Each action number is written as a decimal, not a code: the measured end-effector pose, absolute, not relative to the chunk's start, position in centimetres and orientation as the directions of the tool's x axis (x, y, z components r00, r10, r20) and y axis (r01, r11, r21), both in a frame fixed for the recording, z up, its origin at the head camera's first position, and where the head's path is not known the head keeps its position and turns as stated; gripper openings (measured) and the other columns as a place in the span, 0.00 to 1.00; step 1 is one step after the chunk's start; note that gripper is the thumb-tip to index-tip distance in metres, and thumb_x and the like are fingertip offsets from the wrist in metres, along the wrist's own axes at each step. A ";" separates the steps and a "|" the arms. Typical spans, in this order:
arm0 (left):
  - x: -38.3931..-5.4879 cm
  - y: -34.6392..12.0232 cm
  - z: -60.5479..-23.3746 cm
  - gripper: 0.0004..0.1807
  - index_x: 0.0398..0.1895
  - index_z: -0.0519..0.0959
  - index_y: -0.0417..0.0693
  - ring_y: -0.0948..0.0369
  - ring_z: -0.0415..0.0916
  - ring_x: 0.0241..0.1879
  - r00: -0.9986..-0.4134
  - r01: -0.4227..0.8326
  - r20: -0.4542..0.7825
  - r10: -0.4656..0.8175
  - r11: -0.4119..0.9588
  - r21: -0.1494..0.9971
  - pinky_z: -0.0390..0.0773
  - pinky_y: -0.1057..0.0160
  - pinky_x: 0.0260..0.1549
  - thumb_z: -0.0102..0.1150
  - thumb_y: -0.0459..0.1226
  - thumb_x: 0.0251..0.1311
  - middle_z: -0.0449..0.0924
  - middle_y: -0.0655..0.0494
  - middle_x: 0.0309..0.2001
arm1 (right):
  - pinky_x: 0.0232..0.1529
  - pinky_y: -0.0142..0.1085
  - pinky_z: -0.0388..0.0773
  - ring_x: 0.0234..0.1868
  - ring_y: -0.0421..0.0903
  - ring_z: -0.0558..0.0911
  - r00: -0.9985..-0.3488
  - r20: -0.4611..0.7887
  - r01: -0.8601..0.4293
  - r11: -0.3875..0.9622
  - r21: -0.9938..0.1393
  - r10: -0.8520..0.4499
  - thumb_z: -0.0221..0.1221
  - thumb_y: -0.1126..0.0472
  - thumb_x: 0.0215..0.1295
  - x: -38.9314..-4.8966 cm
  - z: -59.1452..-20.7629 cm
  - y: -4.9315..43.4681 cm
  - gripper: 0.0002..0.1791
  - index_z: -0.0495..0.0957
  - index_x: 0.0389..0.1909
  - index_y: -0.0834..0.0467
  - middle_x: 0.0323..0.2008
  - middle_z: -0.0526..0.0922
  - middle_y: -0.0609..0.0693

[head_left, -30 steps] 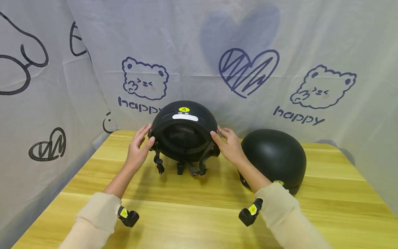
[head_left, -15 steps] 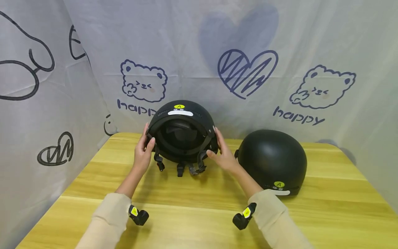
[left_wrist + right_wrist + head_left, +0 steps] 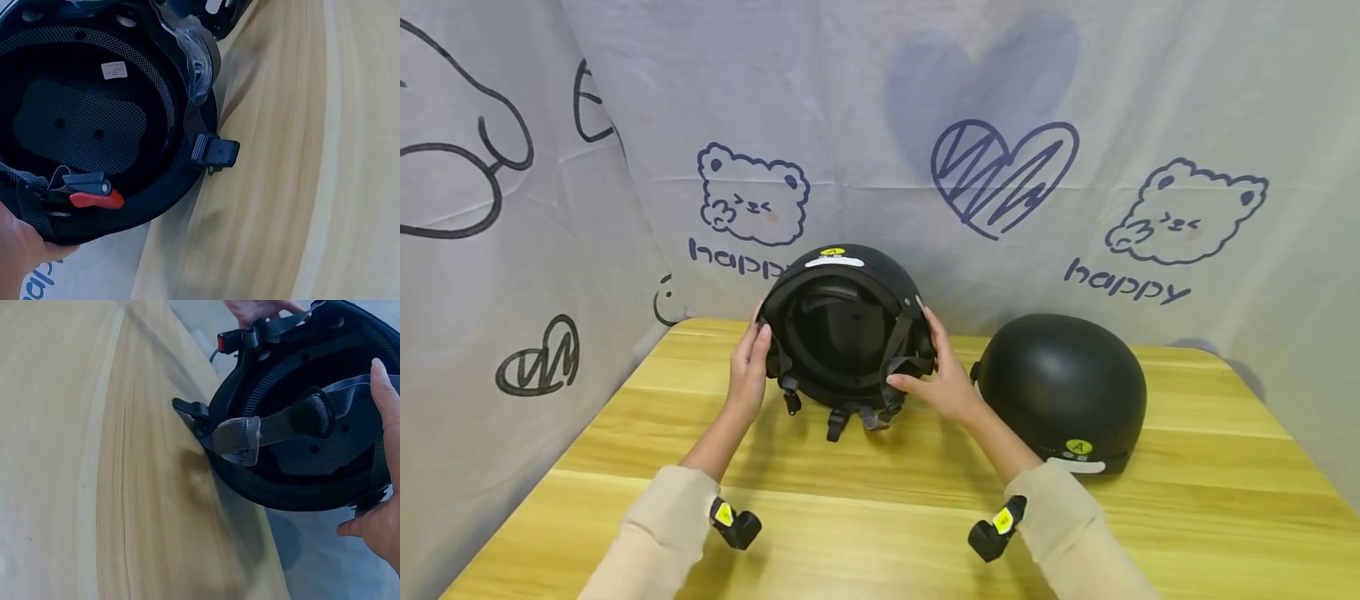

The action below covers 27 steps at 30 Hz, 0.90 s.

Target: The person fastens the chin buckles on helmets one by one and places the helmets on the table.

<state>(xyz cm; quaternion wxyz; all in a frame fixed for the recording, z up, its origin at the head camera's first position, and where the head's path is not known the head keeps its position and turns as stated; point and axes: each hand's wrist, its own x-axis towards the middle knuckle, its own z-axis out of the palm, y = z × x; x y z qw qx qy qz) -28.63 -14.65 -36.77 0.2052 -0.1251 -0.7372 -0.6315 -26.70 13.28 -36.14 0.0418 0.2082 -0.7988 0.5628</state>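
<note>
A black helmet (image 3: 886, 271) is tipped up at the back of the table in the head view, its hollow inside facing me. My left hand (image 3: 748, 377) grips its left side, the thumb in front of the rim. On the other side my right hand (image 3: 949, 382) holds the rim, its thumb extended over the inside beside a strap. Grey chin straps (image 3: 269, 430) with a plastic slider cross the opening in the right wrist view. Inside, the left wrist view shows mesh padding (image 3: 75, 125) and a red-levered buckle (image 3: 98, 199). Parts of both hands are hidden behind the shell.
A second black helmet (image 3: 1060, 383) with a yellow "A" sticker stands dome up to the right, close to my right forearm. Beneath lies a wood-grain table (image 3: 850, 542). A printed cloth (image 3: 880, 100) hangs behind it.
The held helmet has tilted back, so more of its inside shows. Both hands have turned with it, and the right thumb has shifted lower. The second helmet's label has come out from behind my right arm.
</note>
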 end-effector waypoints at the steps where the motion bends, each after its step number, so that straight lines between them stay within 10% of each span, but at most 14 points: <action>1: -28.5 -14.6 -36.8 0.29 0.70 0.52 0.37 0.51 0.44 0.73 -0.897 0.418 0.435 -0.081 0.165 0.893 0.46 0.54 0.71 0.35 0.40 0.69 0.47 0.42 0.72 | 0.67 0.57 0.56 0.70 0.54 0.57 -0.912 0.296 -0.375 0.288 -0.881 -0.285 0.65 0.37 0.48 -26.7 -36.0 13.3 0.59 0.37 0.73 0.42 0.73 0.48 0.51; 16: -27.2 -13.8 -36.8 0.34 0.68 0.56 0.43 0.49 0.65 0.54 -0.996 0.072 0.065 -0.067 -0.112 0.991 0.72 0.49 0.50 0.29 0.55 0.67 0.59 0.38 0.64 | 0.64 0.55 0.62 0.70 0.58 0.57 -0.881 0.346 -0.445 0.318 -0.837 -0.322 0.56 0.60 0.64 -26.4 -34.4 14.1 0.43 0.42 0.73 0.50 0.73 0.49 0.57; 27: -27.1 -13.9 -37.9 0.41 0.74 0.38 0.52 0.39 0.45 0.69 -0.999 -0.023 -0.016 0.033 -0.229 0.973 0.47 0.36 0.65 0.28 0.61 0.64 0.41 0.34 0.72 | 0.61 0.55 0.65 0.70 0.60 0.56 -0.859 0.386 -0.493 0.335 -0.803 -0.338 0.55 0.65 0.64 -26.3 -34.0 14.4 0.38 0.48 0.72 0.59 0.72 0.48 0.60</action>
